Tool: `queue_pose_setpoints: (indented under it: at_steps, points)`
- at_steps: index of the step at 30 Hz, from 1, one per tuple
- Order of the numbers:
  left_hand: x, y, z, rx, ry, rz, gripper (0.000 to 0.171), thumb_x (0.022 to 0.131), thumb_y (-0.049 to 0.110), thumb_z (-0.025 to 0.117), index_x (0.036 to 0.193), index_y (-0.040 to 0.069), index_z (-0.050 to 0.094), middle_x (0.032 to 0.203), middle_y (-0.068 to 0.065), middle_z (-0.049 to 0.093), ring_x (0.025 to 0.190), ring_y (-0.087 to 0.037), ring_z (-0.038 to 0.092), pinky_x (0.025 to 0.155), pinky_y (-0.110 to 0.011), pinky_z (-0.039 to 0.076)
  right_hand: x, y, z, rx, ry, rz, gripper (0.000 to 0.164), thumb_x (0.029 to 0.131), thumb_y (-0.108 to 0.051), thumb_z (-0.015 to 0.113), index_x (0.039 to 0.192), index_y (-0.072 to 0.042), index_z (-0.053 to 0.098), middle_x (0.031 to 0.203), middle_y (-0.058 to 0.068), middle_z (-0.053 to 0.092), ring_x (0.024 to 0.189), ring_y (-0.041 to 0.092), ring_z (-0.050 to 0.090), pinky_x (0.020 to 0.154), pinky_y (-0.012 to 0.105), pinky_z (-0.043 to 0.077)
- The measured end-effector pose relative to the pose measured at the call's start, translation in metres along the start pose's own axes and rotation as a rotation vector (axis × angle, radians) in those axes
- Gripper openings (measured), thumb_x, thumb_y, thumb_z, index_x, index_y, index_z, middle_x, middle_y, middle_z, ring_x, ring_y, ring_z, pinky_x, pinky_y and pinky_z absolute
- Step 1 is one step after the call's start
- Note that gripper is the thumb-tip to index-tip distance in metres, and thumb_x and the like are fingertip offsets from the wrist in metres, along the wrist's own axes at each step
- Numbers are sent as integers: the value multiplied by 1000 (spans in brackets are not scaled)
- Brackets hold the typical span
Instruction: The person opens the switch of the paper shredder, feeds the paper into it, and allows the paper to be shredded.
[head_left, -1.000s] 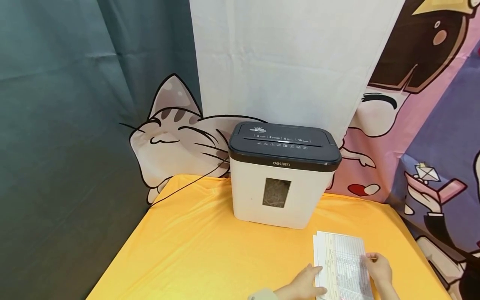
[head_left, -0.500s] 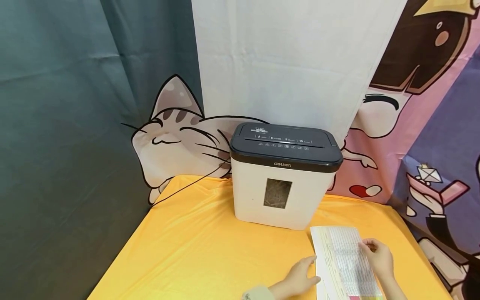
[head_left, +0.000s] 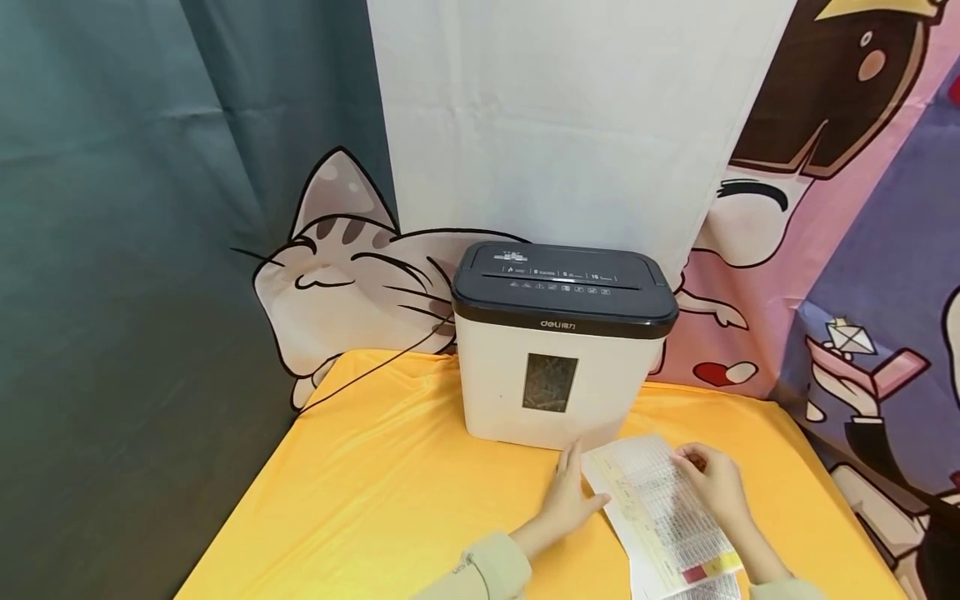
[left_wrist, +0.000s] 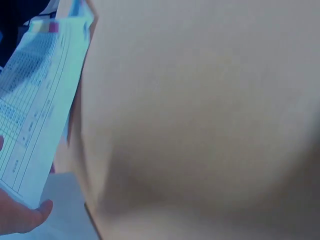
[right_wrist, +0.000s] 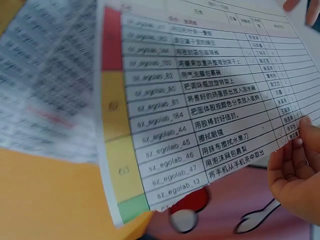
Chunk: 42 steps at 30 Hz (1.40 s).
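My right hand (head_left: 716,487) pinches the right edge of a printed sheet of paper (head_left: 652,492). The sheet is a table of rows with coloured cells (right_wrist: 114,105) down one side, and its torn lower edge shows in the right wrist view. It is raised and slanted over more printed paper (right_wrist: 47,85). My left hand (head_left: 566,500) is at the sheet's left edge, fingers extended and thumb over the margin. In the left wrist view a fingertip (left_wrist: 44,210) lies right by the sheet's corner. Just behind stands a white paper shredder (head_left: 495,383) with a black slotted top.
A yellow cloth (head_left: 375,500) covers the table. From the shredder's left side a thin black cord (head_left: 375,371) runs to the table's left edge. Printed curtains (head_left: 555,125) hang close behind the shredder and along both sides.
The sheet has risen from the other paper and moved up and left toward the shredder, with the right hand pinching it. The left hand has moved forward and left alongside its edge.
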<state>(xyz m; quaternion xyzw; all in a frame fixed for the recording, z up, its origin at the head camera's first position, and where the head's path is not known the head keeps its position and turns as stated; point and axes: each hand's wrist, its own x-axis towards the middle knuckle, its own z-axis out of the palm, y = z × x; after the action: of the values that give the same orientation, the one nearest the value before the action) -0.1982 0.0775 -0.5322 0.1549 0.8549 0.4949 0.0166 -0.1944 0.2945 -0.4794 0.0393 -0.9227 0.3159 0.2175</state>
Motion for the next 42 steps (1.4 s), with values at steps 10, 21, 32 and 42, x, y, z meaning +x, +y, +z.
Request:
queue_pose_setpoints:
  at_steps: [10,21,32,42]
  points:
    - [18,7,-32,251,36,119,95,70,33,82,147,13,30,148,-7,37,135,-31,36,109,-56,26,8,-51,3,-22,-15,-224,14,74,4,73,74,-6,65,68,-2,62,63,-5,45,55,20,44]
    - [21,-13,-48,-14,-122,234,42,79,23,76,115,4,65,107,-8,71,92,-5,64,78,-16,50,10,-85,7,-102,-38,-403,25,68,5,76,69,-13,59,70,-6,57,69,6,50,61,25,49]
    - [12,-14,-54,-150,-14,211,23,82,18,72,90,-3,72,85,-15,73,74,-3,64,64,-13,48,13,-92,14,-24,-4,-479,26,69,8,75,76,-12,60,74,-6,59,72,6,51,62,24,49]
    - [7,-22,-71,-201,72,194,18,83,12,70,90,-4,72,85,-15,73,78,-17,69,67,-16,51,16,-88,8,-33,-46,-407,19,75,3,73,79,-12,63,77,-7,61,74,7,54,64,28,51]
